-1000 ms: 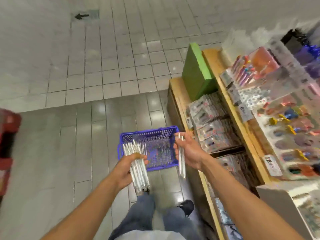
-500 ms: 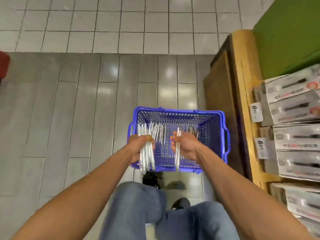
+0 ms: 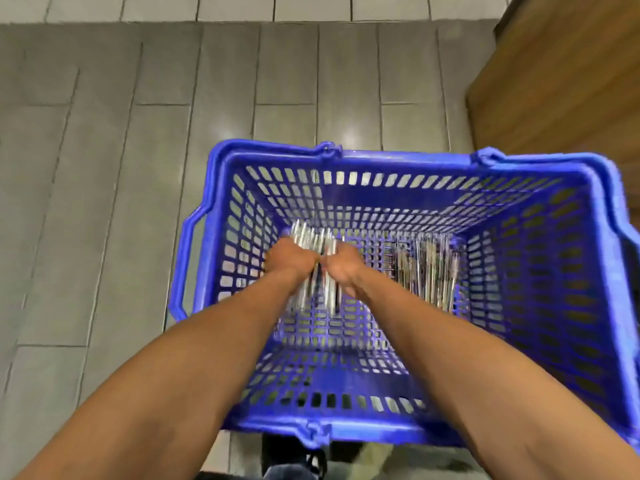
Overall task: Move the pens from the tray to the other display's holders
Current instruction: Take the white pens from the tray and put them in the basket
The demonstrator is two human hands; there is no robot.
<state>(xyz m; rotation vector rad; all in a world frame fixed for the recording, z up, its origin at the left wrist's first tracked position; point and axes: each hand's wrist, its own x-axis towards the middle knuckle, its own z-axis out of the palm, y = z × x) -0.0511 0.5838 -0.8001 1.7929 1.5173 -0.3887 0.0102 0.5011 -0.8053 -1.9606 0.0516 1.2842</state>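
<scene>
A blue plastic basket stands on the floor below me. Both my hands reach down inside it, side by side. My left hand and my right hand together hold one bundle of clear silver pens low over the basket's bottom, left of centre. The bundle is blurred by motion. A second pile of pens lies on the basket's bottom to the right of my hands.
Grey floor tiles spread to the left and behind the basket. A brown wooden display side rises at the upper right, close to the basket's far right corner. My shoe shows just below the basket's near rim.
I have bent down over the basket. Both hands went from above its near rim down inside it, and the two separate bunches of pens came together into one bundle.
</scene>
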